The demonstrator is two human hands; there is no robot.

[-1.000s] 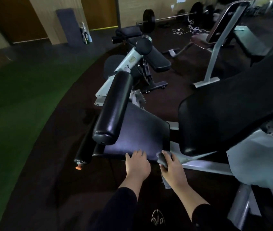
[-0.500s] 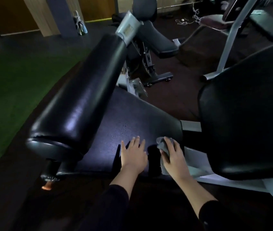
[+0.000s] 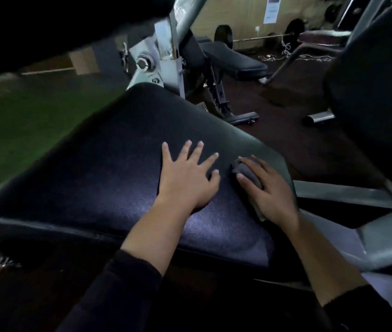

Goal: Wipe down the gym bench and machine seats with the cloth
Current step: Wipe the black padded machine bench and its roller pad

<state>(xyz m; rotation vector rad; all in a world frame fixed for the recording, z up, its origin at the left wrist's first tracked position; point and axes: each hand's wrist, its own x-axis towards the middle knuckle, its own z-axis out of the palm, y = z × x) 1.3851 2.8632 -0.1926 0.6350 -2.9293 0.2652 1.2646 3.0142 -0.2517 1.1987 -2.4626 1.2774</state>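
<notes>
A wide black padded machine seat (image 3: 108,168) fills the middle of the head view. My left hand (image 3: 187,178) lies flat on it with fingers spread, holding nothing. To its right, my right hand (image 3: 269,188) presses a bunched grey cloth (image 3: 246,172) against the seat near its right edge; part of the cloth sticks out under the palm. A black roller pad (image 3: 46,27) hangs close overhead at the top left.
The machine's grey steel frame (image 3: 348,197) runs off to the right, with a black back pad (image 3: 377,92) above it. Behind stand another black bench (image 3: 235,61), a barbell (image 3: 257,37) by the wall, green turf (image 3: 22,111) on the left and dark rubber floor.
The camera has dropped closer to the seat. Both hands have slid further onto the pad from its near edge, the right one carrying the cloth along the surface.
</notes>
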